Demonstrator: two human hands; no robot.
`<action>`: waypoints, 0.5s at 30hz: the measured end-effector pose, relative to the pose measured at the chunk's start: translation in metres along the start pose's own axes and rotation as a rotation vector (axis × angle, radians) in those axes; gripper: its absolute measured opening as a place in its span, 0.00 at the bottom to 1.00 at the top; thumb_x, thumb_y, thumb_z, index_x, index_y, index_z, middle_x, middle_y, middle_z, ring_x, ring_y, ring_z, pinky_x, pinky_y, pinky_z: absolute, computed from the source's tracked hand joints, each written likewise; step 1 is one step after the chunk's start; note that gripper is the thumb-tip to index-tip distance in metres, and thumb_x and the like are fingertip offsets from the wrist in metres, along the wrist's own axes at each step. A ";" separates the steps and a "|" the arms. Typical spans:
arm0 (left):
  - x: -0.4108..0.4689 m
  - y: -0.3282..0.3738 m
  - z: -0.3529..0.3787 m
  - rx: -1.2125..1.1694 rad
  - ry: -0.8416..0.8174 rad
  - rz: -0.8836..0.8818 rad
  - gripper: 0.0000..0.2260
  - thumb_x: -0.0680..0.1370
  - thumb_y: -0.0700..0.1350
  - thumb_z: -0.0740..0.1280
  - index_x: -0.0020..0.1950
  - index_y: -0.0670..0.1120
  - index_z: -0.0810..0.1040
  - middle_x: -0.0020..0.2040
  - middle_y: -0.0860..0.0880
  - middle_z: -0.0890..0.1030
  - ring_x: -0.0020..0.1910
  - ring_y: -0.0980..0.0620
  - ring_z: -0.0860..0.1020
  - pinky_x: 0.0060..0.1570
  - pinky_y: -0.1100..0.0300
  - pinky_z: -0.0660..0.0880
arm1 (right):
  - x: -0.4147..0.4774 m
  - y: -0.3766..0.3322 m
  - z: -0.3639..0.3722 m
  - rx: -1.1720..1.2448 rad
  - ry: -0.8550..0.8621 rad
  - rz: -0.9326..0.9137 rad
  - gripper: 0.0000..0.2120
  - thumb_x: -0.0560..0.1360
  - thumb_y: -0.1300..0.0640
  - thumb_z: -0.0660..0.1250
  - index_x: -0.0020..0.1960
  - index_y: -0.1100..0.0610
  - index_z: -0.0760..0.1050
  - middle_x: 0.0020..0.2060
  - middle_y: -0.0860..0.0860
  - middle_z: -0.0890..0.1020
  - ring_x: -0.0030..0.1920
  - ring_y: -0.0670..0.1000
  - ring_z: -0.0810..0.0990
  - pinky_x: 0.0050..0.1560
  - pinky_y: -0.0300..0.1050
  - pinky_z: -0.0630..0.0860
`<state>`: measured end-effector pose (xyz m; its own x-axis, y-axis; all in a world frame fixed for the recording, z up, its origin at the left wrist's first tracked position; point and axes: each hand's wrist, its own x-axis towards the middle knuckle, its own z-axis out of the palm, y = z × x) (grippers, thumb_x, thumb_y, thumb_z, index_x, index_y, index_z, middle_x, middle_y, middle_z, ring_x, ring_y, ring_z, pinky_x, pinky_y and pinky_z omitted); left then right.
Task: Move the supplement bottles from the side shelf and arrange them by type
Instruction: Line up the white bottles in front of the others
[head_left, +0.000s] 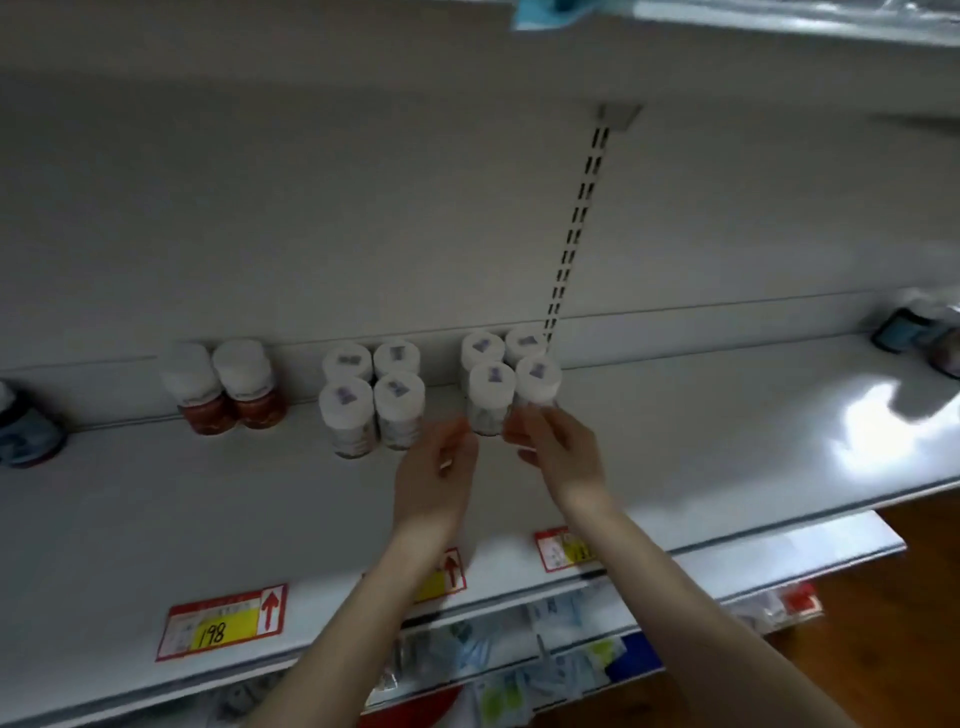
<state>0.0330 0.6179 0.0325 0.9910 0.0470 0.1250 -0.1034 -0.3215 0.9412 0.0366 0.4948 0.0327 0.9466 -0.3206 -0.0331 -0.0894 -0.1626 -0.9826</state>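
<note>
On the white shelf (675, 426) stand groups of supplement bottles. Two red-brown bottles (228, 395) with white caps are at the left. A square of white-capped bottles (371, 395) stands in the middle, and a second square of the same kind (506, 364) is right of it. My right hand (558, 452) pinches the lower body of the front-right bottle (538, 380) of that second square. My left hand (439, 467) hovers with relaxed fingers just left of the front-left bottle (491, 397); whether it touches the bottle is blurred.
A dark blue bottle (28, 431) stands at the far left edge and dark bottles (914, 332) at the far right. Price tags (223, 621) hang on the shelf's front lip. Packaged goods (545, 670) fill the shelf below. Another shelf hangs overhead.
</note>
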 end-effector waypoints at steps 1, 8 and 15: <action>-0.003 0.007 0.010 -0.001 -0.027 0.021 0.06 0.78 0.39 0.62 0.51 0.41 0.77 0.44 0.51 0.76 0.39 0.61 0.73 0.37 0.80 0.66 | -0.003 -0.001 -0.014 0.010 0.022 -0.003 0.13 0.78 0.57 0.60 0.36 0.52 0.75 0.38 0.56 0.82 0.45 0.56 0.82 0.47 0.49 0.76; -0.029 0.066 0.104 -0.044 -0.165 0.100 0.10 0.77 0.39 0.63 0.56 0.39 0.77 0.48 0.50 0.76 0.49 0.56 0.72 0.38 0.85 0.62 | -0.018 -0.002 -0.145 0.061 0.184 -0.020 0.08 0.78 0.57 0.60 0.44 0.56 0.76 0.39 0.51 0.82 0.41 0.47 0.81 0.45 0.42 0.76; -0.075 0.136 0.238 -0.225 -0.346 0.115 0.11 0.76 0.39 0.63 0.58 0.39 0.76 0.54 0.41 0.80 0.49 0.50 0.76 0.55 0.55 0.73 | -0.031 0.008 -0.305 0.036 0.301 -0.066 0.09 0.78 0.55 0.60 0.43 0.54 0.76 0.40 0.50 0.83 0.43 0.47 0.82 0.45 0.41 0.76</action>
<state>-0.0357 0.3459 0.0765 0.9378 -0.3098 0.1568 -0.1930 -0.0896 0.9771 -0.0876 0.2183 0.0813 0.8155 -0.5730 0.0816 -0.0145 -0.1611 -0.9868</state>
